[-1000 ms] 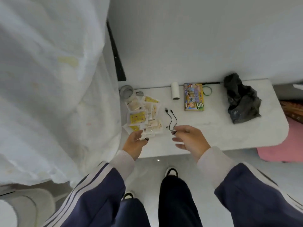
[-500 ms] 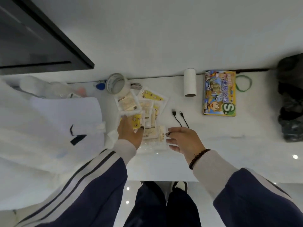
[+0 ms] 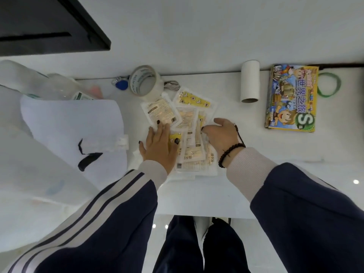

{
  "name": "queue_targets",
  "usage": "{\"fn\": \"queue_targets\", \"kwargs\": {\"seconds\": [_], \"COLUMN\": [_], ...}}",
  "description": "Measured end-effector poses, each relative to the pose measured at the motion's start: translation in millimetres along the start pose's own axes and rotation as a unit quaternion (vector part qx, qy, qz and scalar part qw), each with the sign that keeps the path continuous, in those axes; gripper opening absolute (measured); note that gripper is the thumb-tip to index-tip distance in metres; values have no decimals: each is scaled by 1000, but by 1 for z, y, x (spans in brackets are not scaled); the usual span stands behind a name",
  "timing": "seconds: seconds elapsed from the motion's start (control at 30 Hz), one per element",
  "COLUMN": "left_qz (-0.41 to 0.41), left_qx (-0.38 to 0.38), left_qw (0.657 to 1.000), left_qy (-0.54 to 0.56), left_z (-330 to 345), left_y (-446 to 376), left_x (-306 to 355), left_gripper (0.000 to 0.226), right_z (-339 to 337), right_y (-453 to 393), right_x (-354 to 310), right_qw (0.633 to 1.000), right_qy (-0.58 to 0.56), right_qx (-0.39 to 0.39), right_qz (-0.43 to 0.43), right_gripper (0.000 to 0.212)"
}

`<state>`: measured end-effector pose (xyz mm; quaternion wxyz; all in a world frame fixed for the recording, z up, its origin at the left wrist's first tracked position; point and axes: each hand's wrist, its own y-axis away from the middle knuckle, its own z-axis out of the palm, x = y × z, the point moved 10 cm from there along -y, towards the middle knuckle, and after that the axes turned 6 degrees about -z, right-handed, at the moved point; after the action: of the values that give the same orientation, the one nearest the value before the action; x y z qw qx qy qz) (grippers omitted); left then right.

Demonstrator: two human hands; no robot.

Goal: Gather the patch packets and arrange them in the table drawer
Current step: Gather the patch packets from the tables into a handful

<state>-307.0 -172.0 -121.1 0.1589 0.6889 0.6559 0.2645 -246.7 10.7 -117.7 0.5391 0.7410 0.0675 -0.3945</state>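
Resting flat on the white table (image 3: 275, 154), the patch packets (image 3: 189, 123) form a loose overlapping pile; all positions below are referenced to this pile. Left hand (image 3: 159, 146) lies palm-down on its left side, fingers straight and spread, pressing the packets. Right hand (image 3: 222, 134) sits at its right edge, fingers curled in against the packets; whether they pinch one cannot be told. Tape roll (image 3: 145, 81) touches the pile's far-left corner. Cardboard tube (image 3: 250, 81) far-right, apart. Picture book (image 3: 291, 97) well right. White cloth (image 3: 74, 131) left
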Motion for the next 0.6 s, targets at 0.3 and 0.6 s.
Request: {"fn": "queue_targets", "kwargs": {"seconds": [0.3,0.6], "left_qz": [86,165], "left_qx": [-20,-39], "left_qw": [996,985], "left_qy": [22,15], "left_z": [19,31], "left_y": [26,40], "left_x": [1,4], "left_gripper": [63,66], "right_z": [20,39], "right_y": [-12,-22], "right_x": [0,-18], "right_qw": [999,968], "right_qy": [-21,243], "right_qx": [-25,-9], "right_qz": [28,-68], "right_gripper": [23,37]}}
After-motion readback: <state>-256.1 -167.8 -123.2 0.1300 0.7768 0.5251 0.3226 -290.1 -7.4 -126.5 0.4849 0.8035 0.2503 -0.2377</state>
